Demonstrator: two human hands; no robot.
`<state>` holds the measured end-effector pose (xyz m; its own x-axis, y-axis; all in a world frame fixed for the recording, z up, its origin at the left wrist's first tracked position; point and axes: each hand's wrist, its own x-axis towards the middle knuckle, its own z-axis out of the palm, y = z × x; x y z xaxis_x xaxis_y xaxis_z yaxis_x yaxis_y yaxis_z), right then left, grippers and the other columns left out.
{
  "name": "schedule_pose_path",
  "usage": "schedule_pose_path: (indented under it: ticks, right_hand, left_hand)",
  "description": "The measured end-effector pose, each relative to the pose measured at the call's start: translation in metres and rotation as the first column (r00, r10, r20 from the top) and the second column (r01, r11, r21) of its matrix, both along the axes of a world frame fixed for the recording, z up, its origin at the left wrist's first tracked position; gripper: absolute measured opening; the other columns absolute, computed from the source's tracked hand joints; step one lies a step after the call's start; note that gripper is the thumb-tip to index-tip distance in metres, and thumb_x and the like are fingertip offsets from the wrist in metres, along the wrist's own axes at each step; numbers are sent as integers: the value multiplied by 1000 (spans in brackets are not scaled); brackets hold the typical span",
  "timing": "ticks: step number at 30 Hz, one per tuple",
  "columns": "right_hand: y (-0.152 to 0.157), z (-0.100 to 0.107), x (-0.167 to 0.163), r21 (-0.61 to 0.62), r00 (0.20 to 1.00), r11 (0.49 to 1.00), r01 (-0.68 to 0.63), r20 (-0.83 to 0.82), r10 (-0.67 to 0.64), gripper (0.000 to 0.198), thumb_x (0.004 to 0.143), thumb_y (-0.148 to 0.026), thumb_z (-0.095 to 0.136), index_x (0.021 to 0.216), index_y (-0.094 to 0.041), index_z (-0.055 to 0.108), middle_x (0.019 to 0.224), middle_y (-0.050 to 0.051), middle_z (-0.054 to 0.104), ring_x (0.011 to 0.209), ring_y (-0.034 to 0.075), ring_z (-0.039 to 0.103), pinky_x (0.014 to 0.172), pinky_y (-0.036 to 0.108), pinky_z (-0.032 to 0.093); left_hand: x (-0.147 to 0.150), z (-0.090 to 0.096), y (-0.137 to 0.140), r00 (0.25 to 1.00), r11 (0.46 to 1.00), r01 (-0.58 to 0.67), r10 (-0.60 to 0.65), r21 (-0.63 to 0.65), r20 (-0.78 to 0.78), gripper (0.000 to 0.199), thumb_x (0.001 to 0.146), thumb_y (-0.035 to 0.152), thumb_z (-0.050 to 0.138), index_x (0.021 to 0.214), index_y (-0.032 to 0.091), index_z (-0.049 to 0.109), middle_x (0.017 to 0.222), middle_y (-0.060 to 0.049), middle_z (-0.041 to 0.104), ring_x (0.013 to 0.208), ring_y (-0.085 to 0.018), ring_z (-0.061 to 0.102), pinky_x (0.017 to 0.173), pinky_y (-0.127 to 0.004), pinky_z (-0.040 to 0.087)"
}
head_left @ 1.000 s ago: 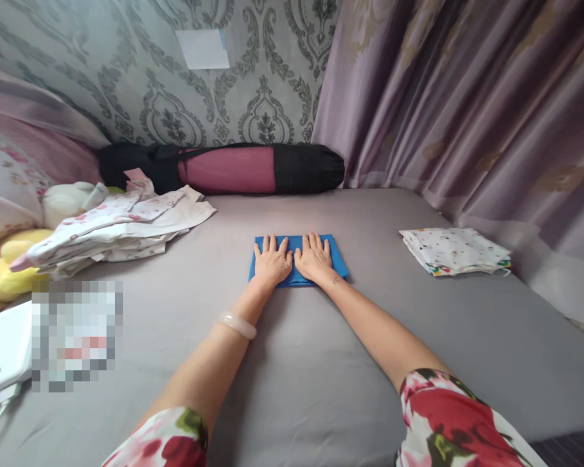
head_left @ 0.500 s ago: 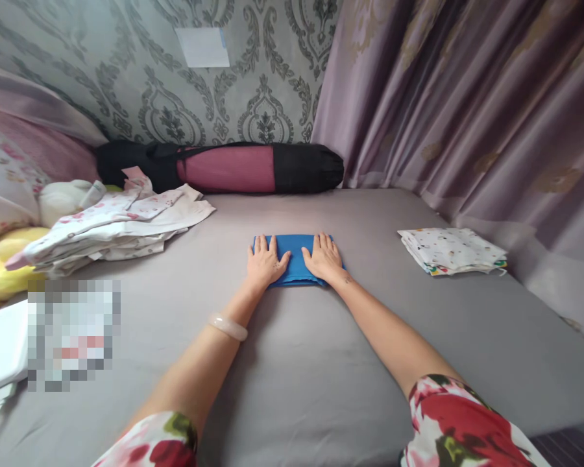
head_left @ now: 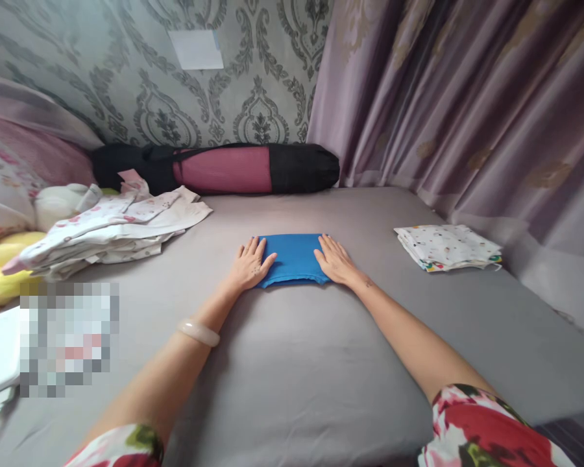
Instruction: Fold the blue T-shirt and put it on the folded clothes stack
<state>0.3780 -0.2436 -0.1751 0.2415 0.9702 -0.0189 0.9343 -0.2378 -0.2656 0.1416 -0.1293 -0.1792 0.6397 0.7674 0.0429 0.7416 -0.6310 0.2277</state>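
Observation:
A folded blue cloth item [head_left: 294,256], perhaps a garment, lies flat on the grey bed sheet [head_left: 321,350] in front of me. At its left edge rests my left hand [head_left: 252,262], fingers stretched out and palm down. My right hand [head_left: 335,258] lies the same way over the right edge, its fingers a little spread. Neither hand grips the cloth. The near edge of the cloth shows a slightly raised, layered fold. A pale bangle [head_left: 198,333] circles my left forearm.
Light printed clothes [head_left: 121,227] are piled at the left, beside yellow and white plush toys [head_left: 10,263]. A folded white printed cloth stack [head_left: 450,246] lies at the right. Along the wall stretches a black and maroon long bag [head_left: 224,170]. A white device [head_left: 2,350] with a cable sits at the left edge.
My hands have moved apart, from on top of the blue cloth out to its left and right edges. More of its middle shows now. The view has shifted slightly.

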Motion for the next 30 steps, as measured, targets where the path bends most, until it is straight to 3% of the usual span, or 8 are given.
schedule_pose_path:
  ticks: [8,13,21,30]
  right_hand:
    - [2,8,-3,-29,999,999,40,9,-40,72,99,-50,12,154,-5,23,161,14,20,149,25,16,121,47,10]
    - [13,18,-10,43,1000,999,26,12,-27,71,100,-49,12,154,-5,23,161,13,20,150,25,12,121,47,6]
    - [16,6,-20,1,997,998,67,31,-67,70,100,-48,16,153,-4,24,161,14,19,149,26,16,120,46,11]
    - [17,5,-18,-19,997,997,69,41,-68,68,101,-50,18,154,-8,24,162,14,19,149,25,15,120,46,11]
  left_hand:
    - [3,12,1,999,999,-18,17,-46,-39,74,98,57,19,151,7,28,159,-18,24,149,-30,19,119,-52,17]
    - [13,24,4,997,996,-65,64,52,31,68,100,52,15,148,7,33,157,-18,30,148,-27,23,119,-50,18]
    - [18,4,2,996,996,-86,86,-1,-1,69,99,53,19,150,9,32,158,-17,29,148,-28,22,118,-52,20]
    - [18,5,2,995,995,-97,96,-17,-17,70,98,54,19,151,9,31,159,-16,27,148,-30,19,118,-53,19]
